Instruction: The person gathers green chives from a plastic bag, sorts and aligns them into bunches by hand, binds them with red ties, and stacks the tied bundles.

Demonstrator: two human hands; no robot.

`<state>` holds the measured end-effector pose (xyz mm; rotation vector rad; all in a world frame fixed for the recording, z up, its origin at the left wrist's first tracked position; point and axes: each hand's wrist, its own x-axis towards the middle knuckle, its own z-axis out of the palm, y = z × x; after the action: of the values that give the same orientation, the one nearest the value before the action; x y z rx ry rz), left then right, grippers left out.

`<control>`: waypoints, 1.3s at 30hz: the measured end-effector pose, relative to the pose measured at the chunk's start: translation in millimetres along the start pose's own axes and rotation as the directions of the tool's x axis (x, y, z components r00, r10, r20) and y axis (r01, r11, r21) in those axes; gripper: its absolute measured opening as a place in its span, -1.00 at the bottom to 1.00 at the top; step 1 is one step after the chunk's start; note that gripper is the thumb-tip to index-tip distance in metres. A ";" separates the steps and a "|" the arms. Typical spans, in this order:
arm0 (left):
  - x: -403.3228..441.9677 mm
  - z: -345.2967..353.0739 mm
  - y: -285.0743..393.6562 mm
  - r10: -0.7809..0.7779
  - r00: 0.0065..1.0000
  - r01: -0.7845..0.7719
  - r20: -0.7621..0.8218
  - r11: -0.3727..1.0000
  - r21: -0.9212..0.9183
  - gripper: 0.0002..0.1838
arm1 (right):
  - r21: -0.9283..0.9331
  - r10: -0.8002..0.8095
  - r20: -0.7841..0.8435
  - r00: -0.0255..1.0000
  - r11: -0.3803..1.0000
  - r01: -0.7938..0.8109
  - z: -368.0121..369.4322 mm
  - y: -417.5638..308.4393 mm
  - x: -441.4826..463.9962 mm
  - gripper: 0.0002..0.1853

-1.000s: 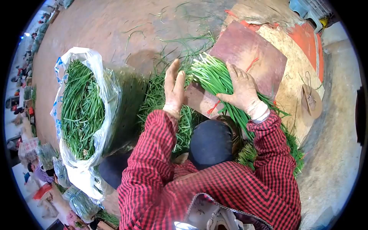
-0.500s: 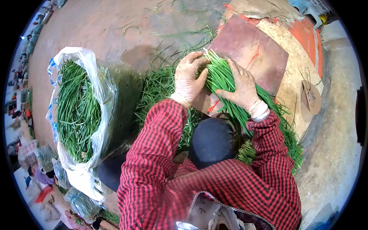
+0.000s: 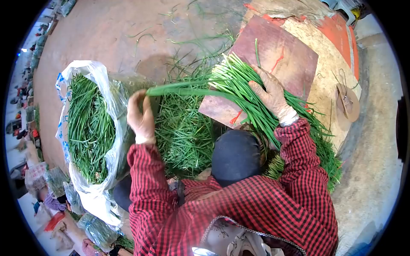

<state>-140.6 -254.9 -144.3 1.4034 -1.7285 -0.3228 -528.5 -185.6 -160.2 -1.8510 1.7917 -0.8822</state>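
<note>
So the bundle of green stalks (image 3: 245,87) sits slanted over a reddish board (image 3: 294,45), pale cut ends pointing up and left, leafy tops trailing down to the right past the sleeve. The right hand (image 3: 270,94) is wrapped over its middle, fingers over the far side. The left hand (image 3: 140,116) is well apart from it, thumb and fingers pinched on the ends of a few long leaves (image 3: 183,90) stretched across from the bundle. They're a bit blurry, so I can't count them.

Handling-wise, my guess: the whole bunch is light, firmer at the pale ends, soft and floppy further along. Probably slick if damp, and the leaves would crease or tear under a hard squeeze. I'd hold the bunch around the firmer part with a loose palm and take single leaves with just a fingertip pinch.

Containers: there's a big plastic bag (image 3: 110,99) on the left, mouth wide open, white rim with blue print, stuffed with long greens (image 3: 92,128). More loose greens (image 3: 185,138) lie heaped between bag and board. Down at lower left there are clear plastic packs (image 3: 97,227), seemingly with greens inside too.
</note>
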 end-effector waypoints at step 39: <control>10.8 -124.0 -79.7 -0.427 0.836 0.026 0.344 0.658 0.752 0.33 | 0.022 -0.562 0.481 0.673 0.776 0.631 182.5 -293.4 94.9 -0.90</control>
<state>5.0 -253.2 -118.8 2.3113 -2.2331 -0.1299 -193.1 -278.3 -74.9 -2.5490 0.9646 -0.4274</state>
